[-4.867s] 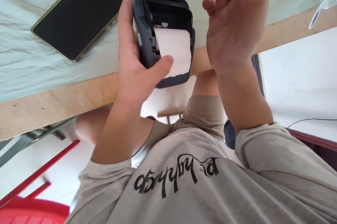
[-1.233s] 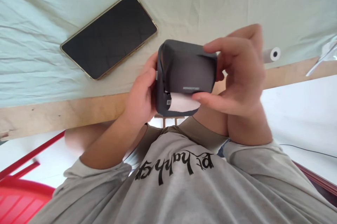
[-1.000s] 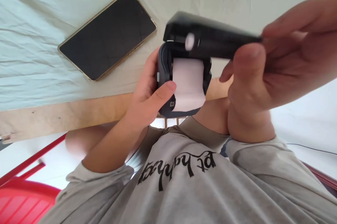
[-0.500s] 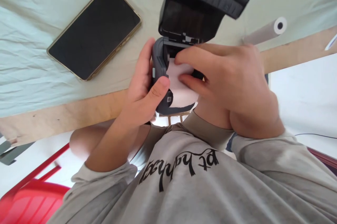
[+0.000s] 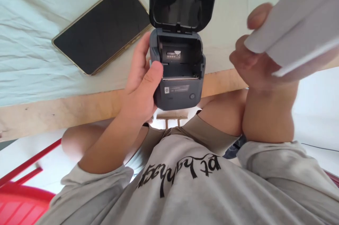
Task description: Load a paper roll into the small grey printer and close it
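My left hand (image 5: pixel 141 85) grips a dark grey portable label printer (image 5: pixel 177 92) by its left side, the thumb on the front edge. The printer's black lid (image 5: pixel 181 2) stands raised, and the paper bay (image 5: pixel 182 57) beneath it holds no roll, showing a small white label inside. On the front face are a power button and a Bluetooth mark. Off to the right, my right hand (image 5: pixel 254 59) is closed around white roll paper (image 5: pixel 299 24), blurred and running out of the frame. Whether this is one roll with a loose end or two pieces, I cannot tell.
A black-screened phone (image 5: pixel 103 29) with a gold-edged case lies on the pale green cloth (image 5: pixel 23 41), left of the printer. The table's bare wooden edge (image 5: pixel 66 110) runs beneath my hands. A red plastic chair (image 5: pixel 23 204) stands at lower left.
My right hand has lifted the paper out of the printer bay and moved up and right with it. The white roll seen on the table before no longer shows there. My left hand still grips the printer.
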`<state>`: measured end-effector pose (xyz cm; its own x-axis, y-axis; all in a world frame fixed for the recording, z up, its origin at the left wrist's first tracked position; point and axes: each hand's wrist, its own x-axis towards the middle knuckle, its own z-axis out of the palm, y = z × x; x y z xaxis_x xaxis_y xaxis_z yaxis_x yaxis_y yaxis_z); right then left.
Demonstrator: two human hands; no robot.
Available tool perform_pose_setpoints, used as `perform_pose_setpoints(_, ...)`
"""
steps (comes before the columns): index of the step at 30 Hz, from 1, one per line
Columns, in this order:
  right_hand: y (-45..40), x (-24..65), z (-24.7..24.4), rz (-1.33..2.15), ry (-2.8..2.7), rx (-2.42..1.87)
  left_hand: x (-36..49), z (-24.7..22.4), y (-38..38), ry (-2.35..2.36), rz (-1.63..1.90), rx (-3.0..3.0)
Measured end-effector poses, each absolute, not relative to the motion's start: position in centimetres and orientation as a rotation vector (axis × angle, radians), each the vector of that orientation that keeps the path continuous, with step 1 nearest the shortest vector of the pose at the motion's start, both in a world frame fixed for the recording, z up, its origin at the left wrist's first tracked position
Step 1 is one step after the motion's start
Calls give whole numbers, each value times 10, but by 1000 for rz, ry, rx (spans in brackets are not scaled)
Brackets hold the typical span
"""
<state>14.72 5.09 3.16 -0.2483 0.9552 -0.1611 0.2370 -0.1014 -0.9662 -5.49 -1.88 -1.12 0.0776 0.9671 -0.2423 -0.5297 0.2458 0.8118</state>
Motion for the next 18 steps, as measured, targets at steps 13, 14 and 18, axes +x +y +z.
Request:
perform_pose_setpoints(13,51,141,-5,536,-2128,-1449,-55,-26,-17,769,1281,650)
perform_pose_setpoints(14,52,141,-5,491,-2179,-1471,-55,-26,-17,775,1278,649)
perform_pose_setpoints(18,51,144,-4,534,-2223,-1479,-56,-25,-18,795,1267,645)
